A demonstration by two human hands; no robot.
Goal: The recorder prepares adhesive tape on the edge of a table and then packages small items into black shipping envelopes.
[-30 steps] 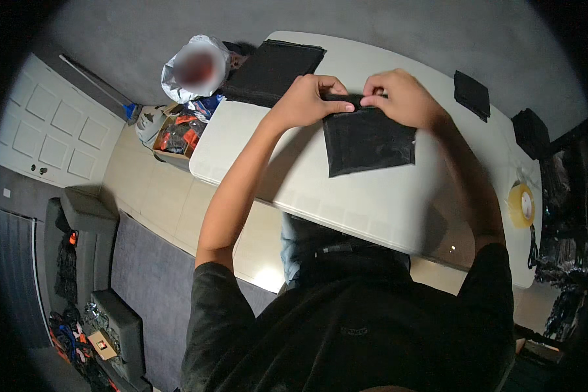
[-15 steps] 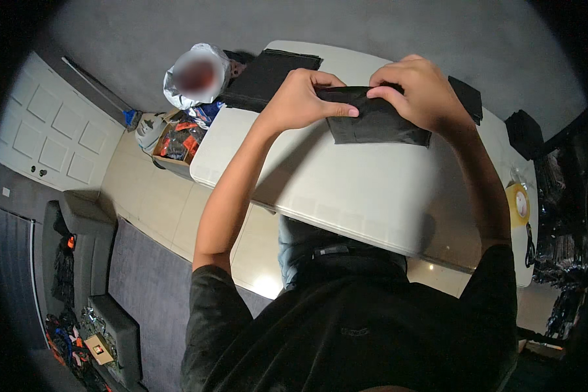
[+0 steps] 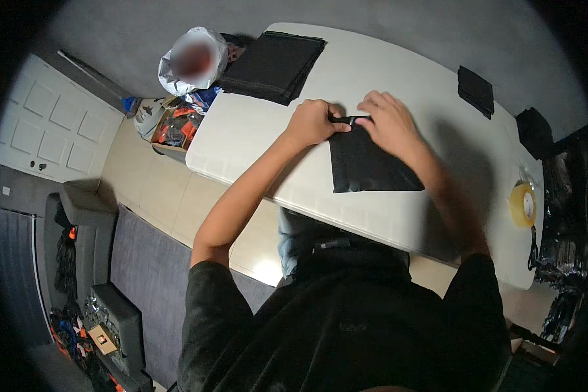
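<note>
A flat black plastic bag lies on the white table in front of me. My left hand pinches the bag's far edge at its left corner. My right hand presses on the same far edge, fingers spread over the folded flap. Both forearms reach in from below.
A stack of black bags lies at the far left of the table. Two smaller black pieces lie at the far right. A roll of yellow tape sits near the right edge. A white sack and a box of items are on the floor at left.
The bag was lifted off the table half a second ago; it now lies flat again, with both hands pressing its far edge.
</note>
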